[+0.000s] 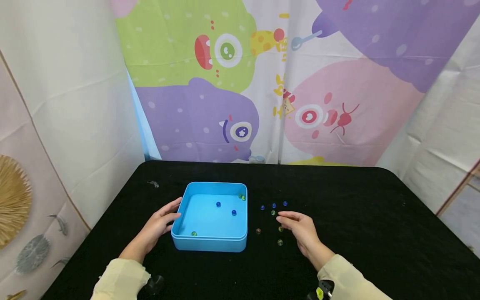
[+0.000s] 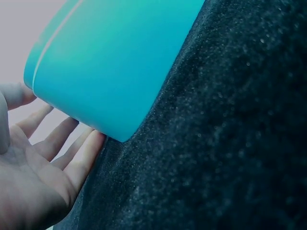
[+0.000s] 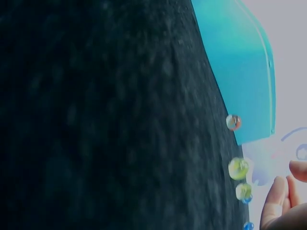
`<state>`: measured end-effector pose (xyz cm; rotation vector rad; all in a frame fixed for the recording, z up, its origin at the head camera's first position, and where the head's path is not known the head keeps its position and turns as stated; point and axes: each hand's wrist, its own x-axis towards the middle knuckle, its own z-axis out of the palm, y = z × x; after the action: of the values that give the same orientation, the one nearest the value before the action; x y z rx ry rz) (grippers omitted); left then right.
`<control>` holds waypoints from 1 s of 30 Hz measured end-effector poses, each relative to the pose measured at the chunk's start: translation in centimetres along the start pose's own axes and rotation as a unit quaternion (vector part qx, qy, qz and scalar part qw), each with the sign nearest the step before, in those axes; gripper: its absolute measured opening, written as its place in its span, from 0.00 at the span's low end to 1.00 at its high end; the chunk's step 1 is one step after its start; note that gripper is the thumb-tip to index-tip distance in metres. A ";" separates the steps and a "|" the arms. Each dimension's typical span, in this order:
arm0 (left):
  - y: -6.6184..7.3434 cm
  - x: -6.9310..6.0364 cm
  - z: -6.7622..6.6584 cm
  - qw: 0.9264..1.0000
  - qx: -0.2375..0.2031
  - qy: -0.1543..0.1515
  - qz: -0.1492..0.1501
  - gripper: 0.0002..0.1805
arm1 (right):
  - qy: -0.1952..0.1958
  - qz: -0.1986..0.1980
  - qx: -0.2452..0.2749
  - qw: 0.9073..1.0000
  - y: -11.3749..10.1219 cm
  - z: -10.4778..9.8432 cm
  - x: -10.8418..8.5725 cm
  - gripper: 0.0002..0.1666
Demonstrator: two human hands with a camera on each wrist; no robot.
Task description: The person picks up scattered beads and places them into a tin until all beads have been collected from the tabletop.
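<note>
A light blue square box (image 1: 210, 243) stands on the black table with several blue and green marbles inside, such as a blue marble (image 1: 234, 212). My left hand (image 1: 159, 223) touches the box's left wall with fairly straight fingers (image 2: 88, 151). To the right of the box lie several loose marbles: blue ones in a row at the back, a reddish marble (image 1: 258, 231) near the box, and a few greenish ones. My right hand (image 1: 301, 231) hovers among them, its fingertips close to a green marble (image 1: 273, 212). In the right wrist view, thumb and fingers stand apart with nothing visible between them.
The black cloth-covered table (image 1: 360, 208) reaches to a cartoon-printed curtain (image 1: 202, 116) at the back. Pale fabric walls stand on both sides. A small grey mark (image 1: 153, 183) shows on the table's far left. Dark devices sit at both wrists.
</note>
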<state>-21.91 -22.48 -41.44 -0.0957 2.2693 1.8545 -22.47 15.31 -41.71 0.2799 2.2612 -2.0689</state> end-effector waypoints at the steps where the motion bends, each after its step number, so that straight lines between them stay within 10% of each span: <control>1: 0.0 0.0 0.0 1.000 0.000 0.000 0.000 0.31 | 0.004 0.000 0.001 1.000 0.0 -0.2 0.1 0.18; 18: 0.0 -0.1 0.0 1.000 0.003 0.006 0.005 0.31 | 0.042 0.026 -0.068 0.996 0.1 -4.9 2.2 0.25; 30: -0.2 -0.2 0.1 1.000 0.006 0.004 0.004 0.31 | -0.033 0.037 -0.140 0.989 0.5 -6.2 2.9 0.29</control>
<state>-21.67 -22.43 -41.65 -0.0930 2.2886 1.8486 -24.80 21.79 -42.11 0.2699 2.4201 -1.6729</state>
